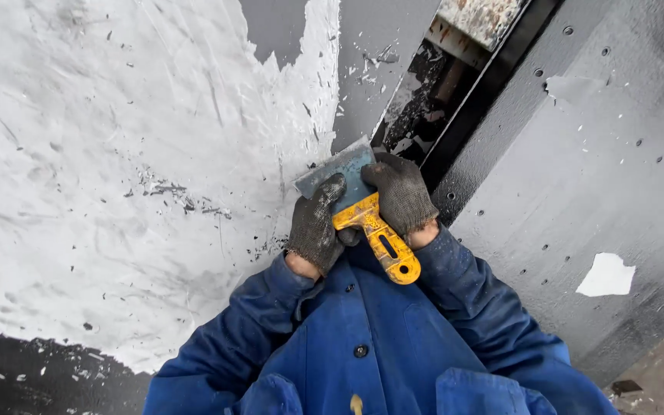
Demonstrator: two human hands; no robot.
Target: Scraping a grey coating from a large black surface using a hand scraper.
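I hold a wide metal scraper (pixel 341 170) with a yellow handle (pixel 382 242) in both gloved hands. My left hand (pixel 315 227) presses on the left side of the blade, fingers over its back. My right hand (pixel 401 192) grips the blade's right side near the top of the handle. The blade's edge lies against a wall surface (pixel 117 154) where white, scraped coating meets grey paint (pixel 370 46). Blue jacket sleeves cover both my arms.
A dark metal frame (pixel 493 84) runs diagonally right of the scraper, with a rusty part (pixel 478 15) at the top. A dark grey panel (pixel 593 154) with small holes and a white patch (pixel 607 275) fills the right. Black paint (pixel 32 376) remains at lower left.
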